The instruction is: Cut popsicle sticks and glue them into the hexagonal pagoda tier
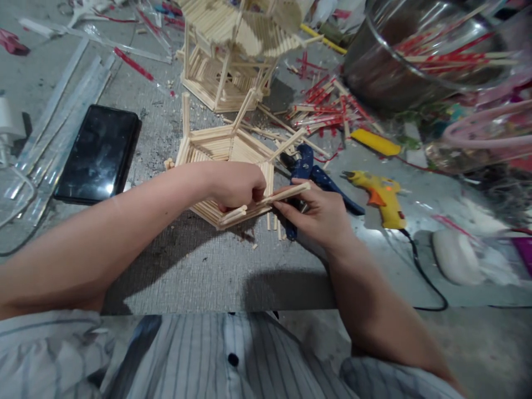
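A hexagonal frame [208, 133] of stacked pale wooden sticks lies on the table before me, with short posts standing at several corners. My left hand [239, 185] reaches over the frame, fingers curled down inside its near right side; whatever they grip is hidden. Between the thumb and fingers of my right hand [322, 213] is a pale wooden stick post [296, 192], tilted outward at the frame's right corner. Blue-handled pliers [305, 160] lie beside and partly under the right hand. Behind the frame stands a taller stick structure [224, 83] with a slatted, roof-like top.
A yellow glue gun [386, 202] lies at the right, its black cord trailing to the table edge. A black phone [98, 155] is at the left. Red-wrapped sticks [320, 108] are piled near a metal pot [359, 72]. A yellow-handled piece [375, 142] lies nearby.
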{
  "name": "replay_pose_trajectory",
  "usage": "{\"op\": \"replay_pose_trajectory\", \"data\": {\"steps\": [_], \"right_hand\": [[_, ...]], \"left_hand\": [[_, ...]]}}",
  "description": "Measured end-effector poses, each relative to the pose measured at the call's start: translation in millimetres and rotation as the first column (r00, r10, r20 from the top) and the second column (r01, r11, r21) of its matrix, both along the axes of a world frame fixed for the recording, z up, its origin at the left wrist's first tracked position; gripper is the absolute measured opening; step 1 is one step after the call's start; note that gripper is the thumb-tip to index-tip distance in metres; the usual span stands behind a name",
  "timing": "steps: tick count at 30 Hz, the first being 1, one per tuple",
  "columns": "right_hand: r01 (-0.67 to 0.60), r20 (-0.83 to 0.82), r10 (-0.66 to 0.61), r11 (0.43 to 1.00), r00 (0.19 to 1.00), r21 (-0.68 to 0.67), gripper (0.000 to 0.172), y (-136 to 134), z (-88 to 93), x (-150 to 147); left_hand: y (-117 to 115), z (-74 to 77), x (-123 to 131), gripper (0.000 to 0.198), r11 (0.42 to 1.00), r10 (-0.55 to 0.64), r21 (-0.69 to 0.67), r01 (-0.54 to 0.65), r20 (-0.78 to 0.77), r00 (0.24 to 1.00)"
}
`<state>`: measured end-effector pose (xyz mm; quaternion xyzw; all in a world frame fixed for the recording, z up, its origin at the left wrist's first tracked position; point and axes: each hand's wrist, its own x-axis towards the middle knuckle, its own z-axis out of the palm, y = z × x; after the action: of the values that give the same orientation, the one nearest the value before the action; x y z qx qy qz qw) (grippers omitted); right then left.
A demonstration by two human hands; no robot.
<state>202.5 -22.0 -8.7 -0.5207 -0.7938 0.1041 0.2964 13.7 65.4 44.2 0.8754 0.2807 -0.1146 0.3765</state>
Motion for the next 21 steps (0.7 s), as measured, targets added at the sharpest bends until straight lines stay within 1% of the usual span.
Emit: {"op": "replay_pose_trajectory", "data": {"steps": [5, 9, 12, 16, 18, 21], "right_hand": [[-0.009, 0.008, 0.009, 1.0, 1.0, 0.003, 0.011, 0.7, 1.2, -0.5], [-0.009, 0.026, 0.009, 1.0, 1.0, -0.015, 0.013, 1.4, 4.2, -1.7], [-0.023, 0.037, 0.024, 0.999, 0.999, -0.031, 0.013, 2.0, 6.3, -2.4], [-0.054, 0.06, 0.055, 0.998, 0.997, -0.013, 0.012, 1.7, 8.7, -1.9], [-0.067, 0.093, 0.066, 0.998, 0.993, 0.002, 0.012, 0.7, 10.3, -2.3], [-0.12, 0.144, 0.116, 0.993, 0.983, 0.021, 0.013, -1.7, 13.3, -5.5]], "left_hand": [[-1.7, 0.4, -0.8, 0.021, 0.995, 0.035, -0.09, -0.035, 0.008, 0.999], [-4.6, 2.6, -2.8, 0.019, 0.983, 0.104, -0.154, -0.096, 0.042, 0.994], [-4.7, 4.1, -2.5, 0.019, 0.965, 0.163, -0.216, -0.152, 0.035, 0.986], [-2.9, 5.6, -0.3, 0.016, 0.931, 0.245, -0.279, -0.237, -0.005, 0.969], [-2.2, 6.6, -0.6, 0.015, 0.928, 0.233, -0.294, -0.228, -0.017, 0.972], [-1.3, 9.7, -4.7, 0.014, 0.942, 0.167, -0.29, -0.167, -0.024, 0.986]]}}
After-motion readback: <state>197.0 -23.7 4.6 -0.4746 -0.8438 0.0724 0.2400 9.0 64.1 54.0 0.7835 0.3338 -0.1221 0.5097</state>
